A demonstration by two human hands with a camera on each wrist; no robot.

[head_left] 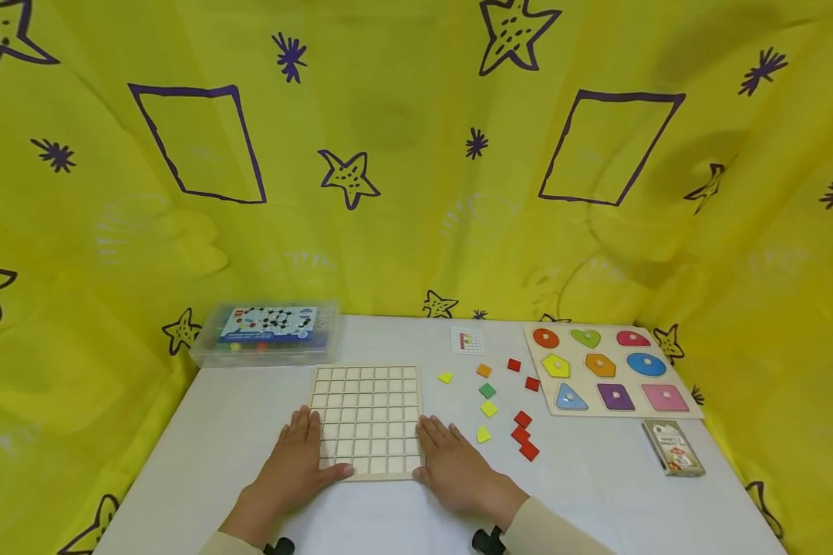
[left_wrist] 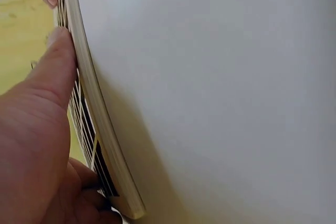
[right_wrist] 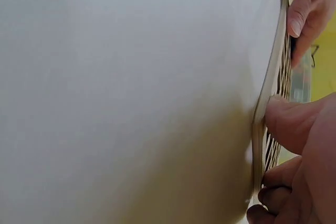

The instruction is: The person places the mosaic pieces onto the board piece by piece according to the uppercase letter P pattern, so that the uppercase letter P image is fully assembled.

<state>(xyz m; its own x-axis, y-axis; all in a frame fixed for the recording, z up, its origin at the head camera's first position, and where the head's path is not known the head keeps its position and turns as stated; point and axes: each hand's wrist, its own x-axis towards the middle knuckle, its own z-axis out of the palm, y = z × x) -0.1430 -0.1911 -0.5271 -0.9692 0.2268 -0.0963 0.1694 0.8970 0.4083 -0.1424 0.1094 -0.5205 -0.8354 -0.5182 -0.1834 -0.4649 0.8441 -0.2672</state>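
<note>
- Head view: a pale wooden grid board [head_left: 368, 420], square and cut into rows of small square cells, lies flat on the smooth white table [head_left: 597, 493] between the two hands.
- Left hand [head_left: 298, 462] rests flat at the board's near left corner, fingers straight along its left edge and thumb laid over the near rim; it grasps nothing.
- Right hand [head_left: 454, 466] lies flat against the board's near right corner, fingers extended and relaxed, thumb touching the frame.
- Left wrist view shows the thumb [left_wrist: 52, 72] pressed on the board's light, rounded wooden edge.
- Just beyond the right hand, small flat square tiles [head_left: 522, 434] in red, yellow, green and orange sit scattered on the table.
- Farther right of them lies a wooden shape puzzle [head_left: 607, 370] with knobbed pieces: circle, heart, pentagon, triangle, squares.
- Near it, right of the right hand, sits a small card pack [head_left: 673, 447].
- Beyond the left hand stands a clear plastic box [head_left: 267, 333] with a printed lid.
- Yellow cloth [head_left: 416, 154] with purple stars hangs behind.
</note>
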